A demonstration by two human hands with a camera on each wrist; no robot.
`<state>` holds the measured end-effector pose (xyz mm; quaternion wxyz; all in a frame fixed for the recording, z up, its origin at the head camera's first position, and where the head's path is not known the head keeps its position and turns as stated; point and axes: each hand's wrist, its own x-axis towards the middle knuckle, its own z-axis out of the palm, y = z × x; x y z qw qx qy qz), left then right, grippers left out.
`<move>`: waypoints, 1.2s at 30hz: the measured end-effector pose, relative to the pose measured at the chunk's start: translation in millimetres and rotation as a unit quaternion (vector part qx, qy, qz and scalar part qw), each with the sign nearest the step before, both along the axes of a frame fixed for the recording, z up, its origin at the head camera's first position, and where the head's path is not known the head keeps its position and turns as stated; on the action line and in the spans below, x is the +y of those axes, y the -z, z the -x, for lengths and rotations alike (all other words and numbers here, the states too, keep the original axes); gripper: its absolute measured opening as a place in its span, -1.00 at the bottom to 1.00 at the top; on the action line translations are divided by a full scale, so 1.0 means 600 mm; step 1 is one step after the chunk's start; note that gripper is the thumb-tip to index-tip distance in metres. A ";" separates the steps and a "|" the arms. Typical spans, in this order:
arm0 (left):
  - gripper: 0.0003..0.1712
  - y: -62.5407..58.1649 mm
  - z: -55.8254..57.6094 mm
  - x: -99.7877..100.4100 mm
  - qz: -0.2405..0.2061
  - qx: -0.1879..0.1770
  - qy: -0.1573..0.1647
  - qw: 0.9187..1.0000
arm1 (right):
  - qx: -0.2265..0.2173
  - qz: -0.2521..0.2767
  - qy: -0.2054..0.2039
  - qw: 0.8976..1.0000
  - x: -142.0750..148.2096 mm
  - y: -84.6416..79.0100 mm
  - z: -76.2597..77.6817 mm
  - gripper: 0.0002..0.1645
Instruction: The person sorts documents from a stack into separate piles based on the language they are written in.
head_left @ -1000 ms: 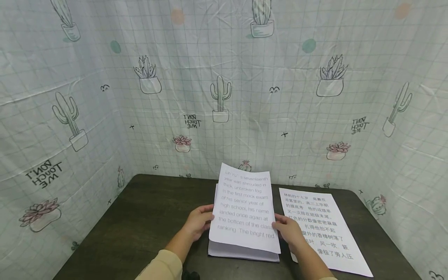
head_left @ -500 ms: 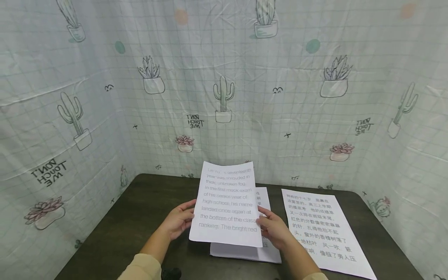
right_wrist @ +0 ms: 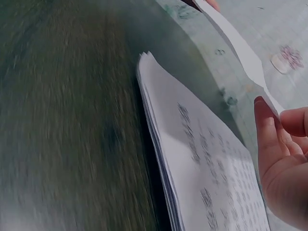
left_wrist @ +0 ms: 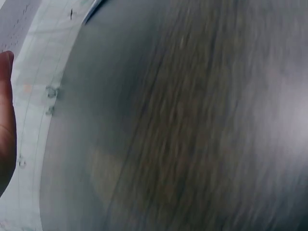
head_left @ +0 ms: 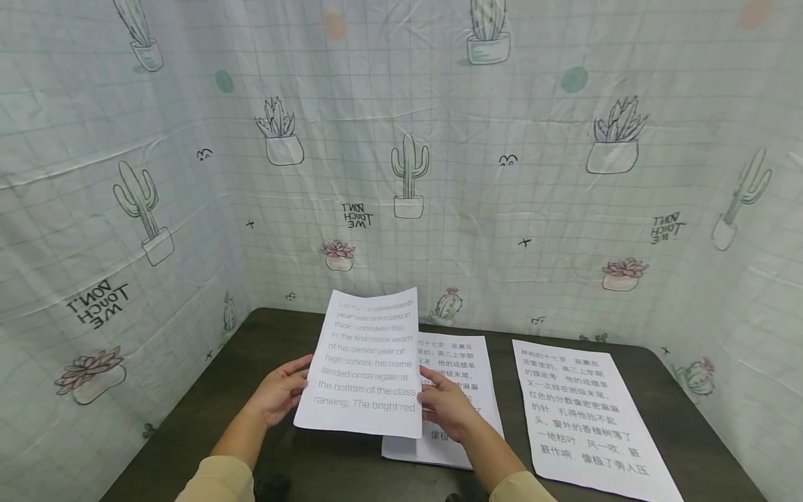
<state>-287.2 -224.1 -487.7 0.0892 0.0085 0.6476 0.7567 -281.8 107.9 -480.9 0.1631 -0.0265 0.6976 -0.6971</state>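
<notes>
Both hands hold up a white sheet printed with English text (head_left: pixel 360 362), tilted above the table. At its left edge the left hand (head_left: pixel 279 392) pinches the paper; only one finger (left_wrist: pixel 6 120) shows in the left wrist view. Thumb and fingers of the right hand (head_left: pixel 447 406) grip the opposite edge, and the right wrist view shows the sheet (right_wrist: pixel 240 48) edge-on between them. Below and to the right lies a stack of paper (head_left: pixel 486 401), its top page printed in Chinese. The held sheet and right hand cover part of that stack.
Another sheet with Chinese text (head_left: pixel 580 418) lies flat at the right of the dark wooden table (head_left: pixel 238 376). A cactus-print curtain (head_left: pixel 439 265) hangs behind and at both sides. Small dark objects (head_left: pixel 272 487) show at the bottom edge.
Both hands have carried the English sheet left from over the stack, uncovering more of the Chinese page beneath. The right-hand sheet stays on the table.
</notes>
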 end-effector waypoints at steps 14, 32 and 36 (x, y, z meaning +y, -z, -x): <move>-0.37 0.006 -0.003 -0.050 0.087 -0.023 -0.105 0.990 | -0.008 0.010 -0.021 1.000 -0.075 0.004 0.008 -0.17; -0.41 0.006 0.001 -0.087 0.153 -0.045 -0.155 0.975 | -0.018 -0.021 -0.018 0.999 -0.133 -0.003 0.014 -0.22; -0.43 0.007 0.000 -0.090 0.172 -0.055 -0.157 0.971 | -0.018 -0.030 -0.018 0.999 -0.142 -0.004 0.018 -0.22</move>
